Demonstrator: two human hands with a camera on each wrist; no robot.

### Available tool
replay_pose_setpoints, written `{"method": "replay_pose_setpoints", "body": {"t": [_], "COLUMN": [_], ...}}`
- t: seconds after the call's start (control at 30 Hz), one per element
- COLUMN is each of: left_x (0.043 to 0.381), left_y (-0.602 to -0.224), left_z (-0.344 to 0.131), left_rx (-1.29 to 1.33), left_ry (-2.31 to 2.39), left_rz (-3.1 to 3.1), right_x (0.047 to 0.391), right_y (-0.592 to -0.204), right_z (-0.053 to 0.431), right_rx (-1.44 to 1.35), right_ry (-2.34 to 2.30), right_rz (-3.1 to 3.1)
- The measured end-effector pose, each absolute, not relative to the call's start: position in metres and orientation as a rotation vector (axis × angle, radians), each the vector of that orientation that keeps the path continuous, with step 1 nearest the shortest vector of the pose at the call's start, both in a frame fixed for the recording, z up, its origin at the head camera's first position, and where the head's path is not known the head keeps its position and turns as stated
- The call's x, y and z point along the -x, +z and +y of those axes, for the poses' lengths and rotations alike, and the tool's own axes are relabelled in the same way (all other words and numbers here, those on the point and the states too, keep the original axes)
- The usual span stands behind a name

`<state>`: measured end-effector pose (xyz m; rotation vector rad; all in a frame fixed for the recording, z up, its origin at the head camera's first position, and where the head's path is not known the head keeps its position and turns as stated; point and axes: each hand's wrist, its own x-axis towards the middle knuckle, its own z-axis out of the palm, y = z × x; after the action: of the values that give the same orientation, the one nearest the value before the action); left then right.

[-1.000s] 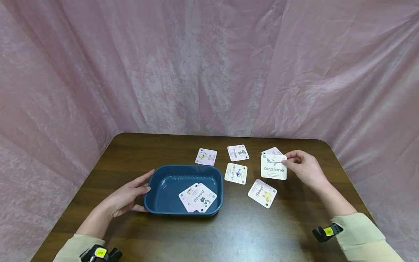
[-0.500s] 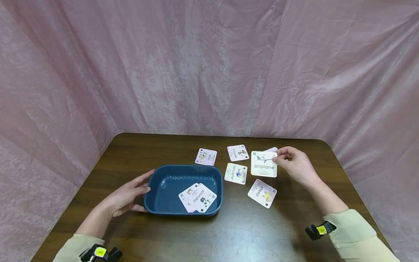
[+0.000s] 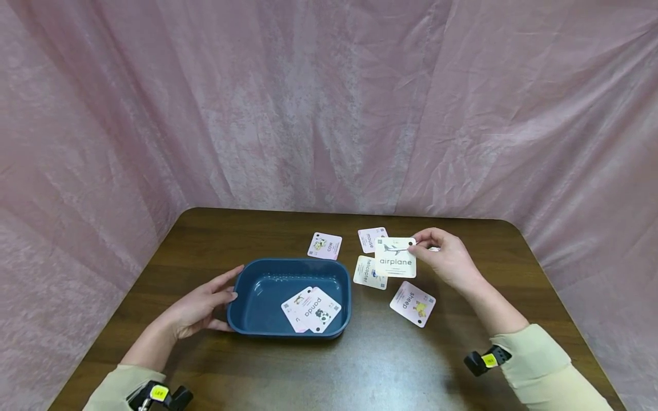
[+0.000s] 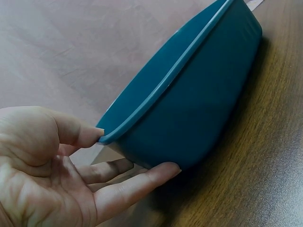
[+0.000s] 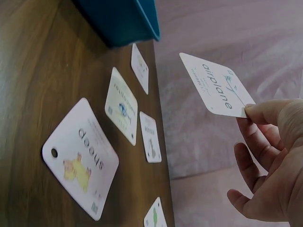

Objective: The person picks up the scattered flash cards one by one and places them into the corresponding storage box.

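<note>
My right hand (image 3: 446,258) pinches the white airplane card (image 3: 394,264) by its right edge, thumb on top. The card is in the air and overlaps the mouse card (image 3: 369,238) and helicopter card (image 3: 366,273) in the head view. My left hand (image 3: 200,308) holds the left end of a blue plastic tub (image 3: 289,334). In the left wrist view its thumb (image 4: 87,136) is on the rim and its fingers lie against the outer wall. Inside the tub lie a panda card (image 3: 323,308) and another card (image 3: 294,311) partly under it.
Also on the brown wooden table (image 3: 288,377) are a cow card (image 3: 325,246) behind the tub and a sheep card (image 3: 413,304) at right. A card with a green picture (image 5: 155,216) is mostly hidden behind my right hand in the head view. Pink cloth (image 3: 329,114) hangs behind the table.
My right hand has moved left with the airplane card, from in front of another card to over the mouse and helicopter cards. The left hand and the tub have stayed put.
</note>
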<state>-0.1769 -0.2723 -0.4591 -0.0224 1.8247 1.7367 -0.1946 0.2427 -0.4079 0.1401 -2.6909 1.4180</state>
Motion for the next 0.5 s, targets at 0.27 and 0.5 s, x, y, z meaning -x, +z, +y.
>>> {"method": "replay_pose_setpoints", "body": {"t": [0.27, 0.5], "left_x": [0.178, 0.180], "left_y": [-0.459, -0.459], "left_z": [-0.270, -0.270], "left_rx": [0.011, 0.012], "left_ry": [1.737, 1.740], "left_rz": [1.824, 1.822], "right_x": [0.199, 0.203], "right_y": [-0.406, -0.407], "right_z": [0.222, 0.201], "right_rx": [-0.184, -0.280], "right_ry": [1.466, 1.572], "right_rz": [-2.688, -2.648]}}
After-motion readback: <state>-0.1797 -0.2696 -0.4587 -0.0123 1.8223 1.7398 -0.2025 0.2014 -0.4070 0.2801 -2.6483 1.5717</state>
